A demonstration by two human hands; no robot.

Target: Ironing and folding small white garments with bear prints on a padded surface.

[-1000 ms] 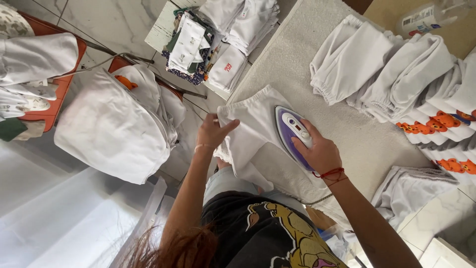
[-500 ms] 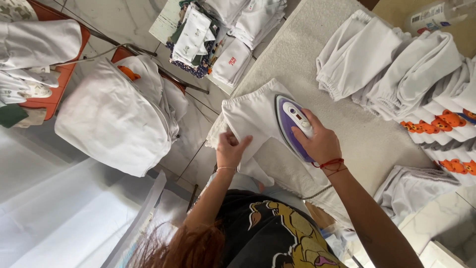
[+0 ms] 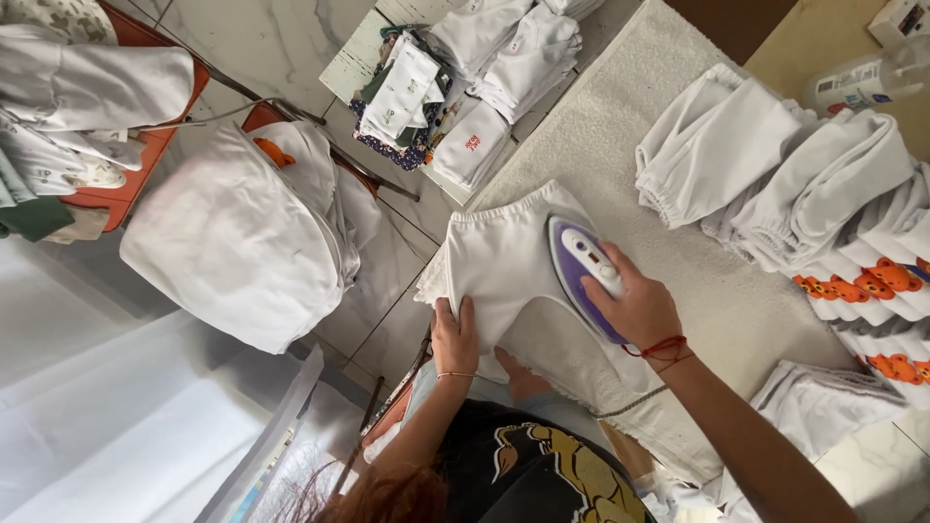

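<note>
A person irons small white shorts (image 3: pixel 504 266) on a pale padded board (image 3: pixel 678 145), seen from a head-worn camera looking down. The right hand (image 3: pixel 635 310) is wrapped around the handle of a purple-and-white iron (image 3: pixel 581 271), whose soleplate rests on the right part of the shorts. The left hand (image 3: pixel 453 339) lies flat, fingers together, pressing the near left edge of the garment against the board (a thin bracelet circles that wrist, a red cord the other).

The shorts lie spread at the board's near left corner, waistband pointing away from the person. Farther along the board, to the right, sit folded white garments (image 3: pixel 717 145) and a row of folded pieces with orange bear prints (image 3: pixel 872 281).

Beside the board to the left, a heap of white cloth (image 3: pixel 232 242) covers an orange chair (image 3: pixel 276 121); beyond it stands a low stand with more folded clothes (image 3: pixel 484 68). A second orange chair (image 3: pixel 126 194), at the far left, also carries laundry.
</note>
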